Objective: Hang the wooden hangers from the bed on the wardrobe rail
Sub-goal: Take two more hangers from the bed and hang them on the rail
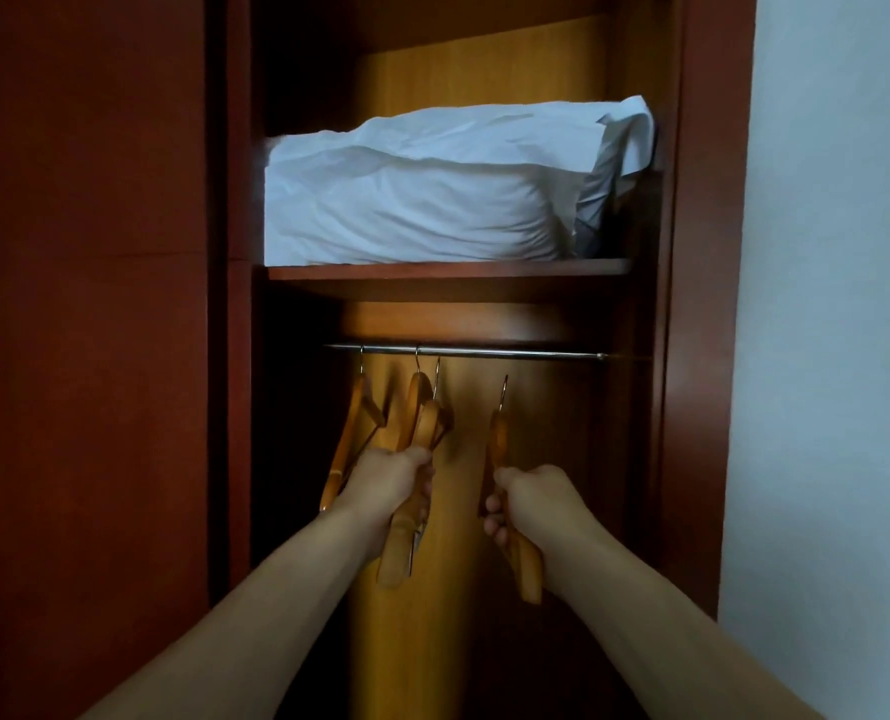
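Head view, looking into an open wardrobe with two bare forearms reaching forward from the bottom of the frame. The left hand (388, 480) has its fingers closed around the lower part of a wooden hanger (422, 433), whose metal hook rises toward the rail; motion blur makes it hard to tell whether that hook is already over the rail or just short of it. The right hand (528, 504) has its fingers wrapped tight around a second wooden hanger (497, 439), held upright, with its hook clearly below the rail and not touching it. Past the hands, two more hangers hang on the left part of the rail: one at the far left (352, 433) tilted with its arm slanting down, and another (417, 394) just beside the hanger in the left hand. The metal rail (510, 352) runs across the wardrobe, bare on its right half. Above it is a dark red wooden shelf (448, 272) bearing a white pillow (432, 200) that fills most of its width. A pale wall (837, 252) lies to the right of the wardrobe frame.
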